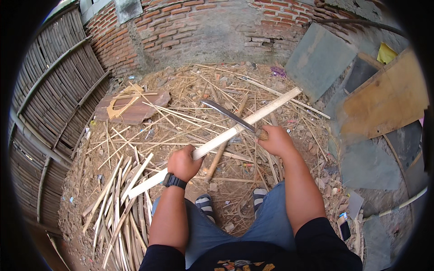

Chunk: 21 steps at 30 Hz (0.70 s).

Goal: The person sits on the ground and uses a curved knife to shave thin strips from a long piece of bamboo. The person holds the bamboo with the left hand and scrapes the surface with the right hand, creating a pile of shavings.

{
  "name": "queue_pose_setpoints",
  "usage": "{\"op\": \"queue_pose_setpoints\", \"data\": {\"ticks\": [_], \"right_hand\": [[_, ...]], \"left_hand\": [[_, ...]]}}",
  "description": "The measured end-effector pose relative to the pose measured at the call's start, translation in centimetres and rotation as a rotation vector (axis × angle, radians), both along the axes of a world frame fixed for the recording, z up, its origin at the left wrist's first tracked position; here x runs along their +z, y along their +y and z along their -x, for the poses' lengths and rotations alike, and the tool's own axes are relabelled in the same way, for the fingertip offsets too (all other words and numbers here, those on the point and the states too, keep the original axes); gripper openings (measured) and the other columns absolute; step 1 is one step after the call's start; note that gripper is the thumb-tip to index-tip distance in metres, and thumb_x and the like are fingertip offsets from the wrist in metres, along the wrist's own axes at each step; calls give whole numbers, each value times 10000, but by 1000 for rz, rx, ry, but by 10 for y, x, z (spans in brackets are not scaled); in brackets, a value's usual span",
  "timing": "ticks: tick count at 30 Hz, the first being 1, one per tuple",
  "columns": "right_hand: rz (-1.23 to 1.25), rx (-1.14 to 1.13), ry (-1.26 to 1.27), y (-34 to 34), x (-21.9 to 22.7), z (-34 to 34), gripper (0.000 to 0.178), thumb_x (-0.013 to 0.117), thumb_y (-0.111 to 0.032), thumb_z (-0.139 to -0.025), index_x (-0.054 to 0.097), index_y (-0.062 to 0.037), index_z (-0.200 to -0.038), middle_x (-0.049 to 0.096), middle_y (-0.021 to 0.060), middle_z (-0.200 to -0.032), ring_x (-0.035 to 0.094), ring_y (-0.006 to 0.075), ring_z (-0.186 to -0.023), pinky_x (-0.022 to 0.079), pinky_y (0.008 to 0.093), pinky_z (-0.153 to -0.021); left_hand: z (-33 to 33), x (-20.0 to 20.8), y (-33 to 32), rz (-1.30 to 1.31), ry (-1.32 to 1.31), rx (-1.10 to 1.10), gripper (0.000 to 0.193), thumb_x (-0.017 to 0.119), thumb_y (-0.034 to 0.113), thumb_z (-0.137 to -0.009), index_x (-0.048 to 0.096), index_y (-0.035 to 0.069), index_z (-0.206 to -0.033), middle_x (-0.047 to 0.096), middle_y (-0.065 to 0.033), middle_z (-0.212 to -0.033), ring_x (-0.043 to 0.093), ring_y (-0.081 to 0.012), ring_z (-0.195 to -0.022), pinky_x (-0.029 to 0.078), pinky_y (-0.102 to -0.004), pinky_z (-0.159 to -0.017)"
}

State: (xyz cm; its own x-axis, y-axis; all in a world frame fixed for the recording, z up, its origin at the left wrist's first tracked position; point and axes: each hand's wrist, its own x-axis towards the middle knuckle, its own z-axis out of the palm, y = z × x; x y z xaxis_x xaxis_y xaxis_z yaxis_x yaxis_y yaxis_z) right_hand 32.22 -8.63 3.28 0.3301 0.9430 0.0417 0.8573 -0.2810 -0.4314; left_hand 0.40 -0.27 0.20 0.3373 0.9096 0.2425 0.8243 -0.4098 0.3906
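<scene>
My left hand (184, 162), with a dark watch on its wrist, is closed around a long pale strip of split bamboo (226, 135). The strip slants from the lower left up to the far right, in front of my knees. In my right hand (276, 141) is the wooden handle of a machete (228, 114). Its dark blade points up and left and lies across the strip, seemingly against it; whether it has cut in cannot be told. Beneath the strip, a round bamboo stick (219, 156) lies on the ground.
Split bamboo strips (118, 212) are heaped at the lower left. A reddish-brown board (131, 107) lies farther back among scattered slivers. A bamboo fence (45, 95) stands left, a brick wall (181, 27) behind. Grey sheets (318, 58) and a tan panel (384, 97) lean at right, near a phone (343, 227).
</scene>
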Motion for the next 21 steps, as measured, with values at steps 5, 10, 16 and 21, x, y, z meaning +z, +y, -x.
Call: {"op": "queue_pose_setpoints", "data": {"ticks": [5, 10, 16, 21], "right_hand": [[43, 120, -58, 4, -8, 12, 475, 827, -338, -825, 739, -131, -1243, 754, 183, -1123, 706, 388, -1093, 562, 492, -939], [58, 173, -80, 3, -5, 18, 514, 836, -370, -830, 734, -160, -1288, 758, 172, -1138, 709, 375, -1110, 561, 485, -954], [83, 155, -39, 1, -1, 19, 508, 841, -401, -832, 739, -152, -1263, 759, 170, -1137, 711, 375, -1104, 562, 490, -945], [73, 150, -49, 3, -3, 18, 453, 838, -359, -824, 749, -134, -1207, 758, 175, -1121, 711, 384, -1087, 562, 494, -930]], "left_hand": [[2, -5, 1, -11, 37, -17, 358, 859, 404, -804, 728, 83, -890, 749, -176, -804, 738, -387, -788, 587, -487, -719], [0, -4, 0, 13, 36, -31, 347, 863, 397, -801, 739, 88, -899, 758, -166, -820, 745, -379, -799, 591, -483, -726], [-1, -7, 0, 1, 33, -53, 341, 862, 394, -805, 745, 94, -920, 757, -170, -827, 742, -386, -809, 590, -487, -735], [-2, -6, 0, 16, 41, -53, 343, 860, 397, -809, 745, 94, -924, 754, -173, -826, 740, -389, -811, 589, -490, -733]]}}
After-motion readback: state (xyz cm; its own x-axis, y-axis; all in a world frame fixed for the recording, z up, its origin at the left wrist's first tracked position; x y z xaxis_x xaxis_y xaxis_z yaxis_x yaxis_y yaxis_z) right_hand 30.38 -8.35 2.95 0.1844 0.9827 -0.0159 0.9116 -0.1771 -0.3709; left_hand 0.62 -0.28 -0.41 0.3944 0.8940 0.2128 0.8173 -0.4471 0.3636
